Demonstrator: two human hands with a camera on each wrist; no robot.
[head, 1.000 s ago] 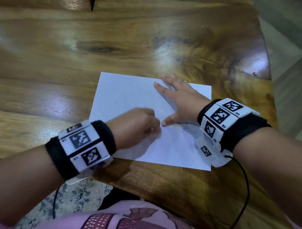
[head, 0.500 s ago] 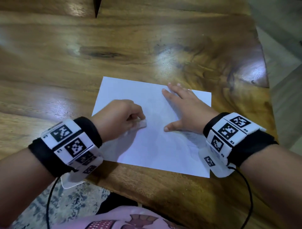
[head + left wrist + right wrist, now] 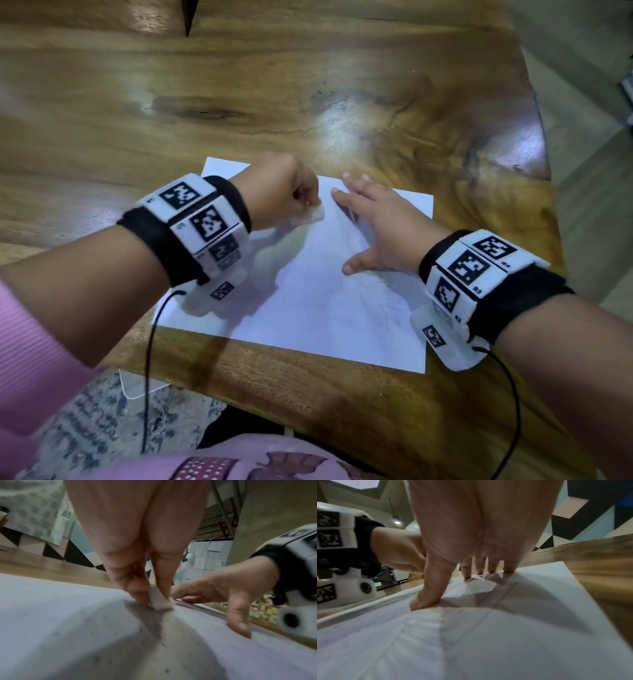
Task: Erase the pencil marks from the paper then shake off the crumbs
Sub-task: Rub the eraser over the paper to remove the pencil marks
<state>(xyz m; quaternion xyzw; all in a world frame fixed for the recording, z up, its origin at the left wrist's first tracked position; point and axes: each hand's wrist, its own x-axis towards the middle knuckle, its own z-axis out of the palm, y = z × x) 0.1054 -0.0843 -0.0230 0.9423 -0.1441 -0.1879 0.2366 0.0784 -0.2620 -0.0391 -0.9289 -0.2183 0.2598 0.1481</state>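
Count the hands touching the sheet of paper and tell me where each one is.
2. The right hand lies flat, fingers spread, on the paper toward its far right. The left hand pinches a white eraser against the sheet near its far edge, left of the right hand.

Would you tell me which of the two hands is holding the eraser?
The left hand pinches the white eraser against the paper; the right hand lies flat, fingers spread, holding nothing.

Glossy wooden table [image 3: 239,102], dark knot in grain; patterned rug [image 3: 85,428] below near edge; geometric wall [image 3: 51,547] behind.
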